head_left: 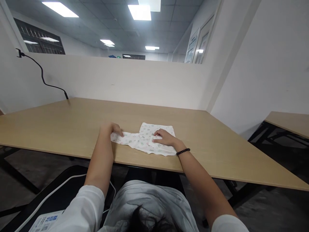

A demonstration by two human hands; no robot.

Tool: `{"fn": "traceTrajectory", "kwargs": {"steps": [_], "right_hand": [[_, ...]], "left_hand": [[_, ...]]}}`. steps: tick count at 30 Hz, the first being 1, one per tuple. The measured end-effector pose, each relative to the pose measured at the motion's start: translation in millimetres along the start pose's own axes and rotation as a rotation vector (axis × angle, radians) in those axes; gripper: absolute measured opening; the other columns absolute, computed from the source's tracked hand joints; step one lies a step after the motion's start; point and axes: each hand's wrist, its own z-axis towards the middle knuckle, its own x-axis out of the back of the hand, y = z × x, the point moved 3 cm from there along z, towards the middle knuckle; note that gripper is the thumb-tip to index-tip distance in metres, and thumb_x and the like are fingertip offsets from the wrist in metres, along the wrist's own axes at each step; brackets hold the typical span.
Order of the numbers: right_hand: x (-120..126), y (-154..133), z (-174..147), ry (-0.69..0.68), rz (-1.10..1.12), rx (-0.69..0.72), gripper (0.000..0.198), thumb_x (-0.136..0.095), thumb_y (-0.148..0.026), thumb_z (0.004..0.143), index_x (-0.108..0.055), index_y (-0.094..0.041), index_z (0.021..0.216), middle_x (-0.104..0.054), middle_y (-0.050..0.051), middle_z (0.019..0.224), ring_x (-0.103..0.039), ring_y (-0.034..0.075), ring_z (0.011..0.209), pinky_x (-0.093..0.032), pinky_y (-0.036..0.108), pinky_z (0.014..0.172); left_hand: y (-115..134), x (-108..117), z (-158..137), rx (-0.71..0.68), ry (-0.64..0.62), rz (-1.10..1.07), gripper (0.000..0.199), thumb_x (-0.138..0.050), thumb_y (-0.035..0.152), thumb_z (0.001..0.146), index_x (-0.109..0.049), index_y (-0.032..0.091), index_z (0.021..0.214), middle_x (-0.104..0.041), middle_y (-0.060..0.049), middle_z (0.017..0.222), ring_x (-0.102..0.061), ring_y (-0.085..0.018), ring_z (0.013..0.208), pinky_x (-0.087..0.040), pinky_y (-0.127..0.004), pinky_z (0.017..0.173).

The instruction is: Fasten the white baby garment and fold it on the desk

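Observation:
A small white baby garment (145,141) with a scattered print lies on the table in front of me, one narrow part like a sleeve reaching out to the left. Its right side looks folded over on itself. My left hand (115,129) is bent at the wrist over the end of the narrow part, fingers reaching down onto the cloth; its thumb is hard to make out. On the folded layer rests my right hand (165,137), fingers spread and palm down. A black beaded bracelet (183,151) circles my right wrist.
The garment lies near the front edge of the wooden table (84,119). A white partition (135,83) stands behind it. At the left is a black flexible stand (42,75). Another table (292,122) is at the right. A white cable (50,196) runs beside my left arm.

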Motion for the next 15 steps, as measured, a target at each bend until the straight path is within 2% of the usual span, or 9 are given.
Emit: {"fn": "traceTrajectory", "kwargs": {"steps": [1, 3, 5, 8, 10, 15], "right_hand": [[-1, 1, 1, 0.001, -0.005, 0.003, 0.04, -0.073, -0.053, 0.08, -0.066, -0.021, 0.101, -0.064, 0.009, 0.11, -0.058, 0.025, 0.104, -0.047, 0.036, 0.089], [-2, 4, 2, 0.009, -0.009, 0.008, 0.039, -0.073, -0.053, 0.081, -0.066, -0.021, 0.101, -0.064, 0.01, 0.111, -0.058, 0.025, 0.106, -0.047, 0.037, 0.091], [-3, 6, 3, 0.023, 0.003, 0.014, 0.039, -0.072, -0.053, 0.081, -0.066, -0.02, 0.101, -0.065, 0.01, 0.112, -0.059, 0.025, 0.106, -0.047, 0.037, 0.091], [-1, 7, 2, 0.046, 0.076, 0.016, 0.036, -0.072, -0.051, 0.082, -0.067, -0.02, 0.099, -0.066, 0.009, 0.11, -0.06, 0.025, 0.104, -0.048, 0.036, 0.091], [1, 8, 1, 0.054, 0.148, 0.003, 0.032, -0.072, -0.047, 0.082, -0.068, -0.02, 0.098, -0.067, 0.008, 0.109, -0.061, 0.024, 0.104, -0.048, 0.035, 0.091], [6, 5, 0, 0.047, 0.331, 0.007, 0.017, -0.063, -0.032, 0.085, -0.069, -0.018, 0.093, -0.069, 0.006, 0.099, -0.062, 0.019, 0.092, -0.049, 0.032, 0.085]], "left_hand": [[-1, 1, -3, 0.044, -0.013, 0.02, 0.039, -0.087, 0.037, 0.04, -0.063, 0.016, 0.061, -0.068, -0.011, 0.062, -0.069, -0.039, 0.074, -0.055, -0.043, 0.063], [1, 8, -12, 0.015, 0.012, 0.012, 0.037, -0.087, 0.034, 0.04, -0.063, 0.016, 0.062, -0.068, -0.01, 0.063, -0.069, -0.037, 0.076, -0.055, -0.039, 0.063], [8, 15, -26, -0.104, -0.003, -0.103, 0.037, -0.087, 0.038, 0.045, -0.067, 0.016, 0.068, -0.071, -0.008, 0.07, -0.07, -0.033, 0.079, -0.056, -0.035, 0.064], [27, 21, -45, -0.347, -0.056, -0.396, 0.044, -0.084, 0.049, 0.055, -0.071, 0.018, 0.083, -0.075, -0.007, 0.082, -0.071, -0.026, 0.079, -0.056, -0.031, 0.066], [41, 21, -51, -0.431, -0.042, -0.515, 0.047, -0.083, 0.053, 0.059, -0.069, 0.017, 0.086, -0.073, -0.006, 0.082, -0.069, -0.022, 0.074, -0.056, -0.029, 0.064], [71, 7, -41, -0.457, 0.064, -0.634, 0.049, -0.083, 0.053, 0.061, -0.06, 0.019, 0.088, -0.067, -0.001, 0.077, -0.066, -0.017, 0.071, -0.055, -0.026, 0.062]]}}
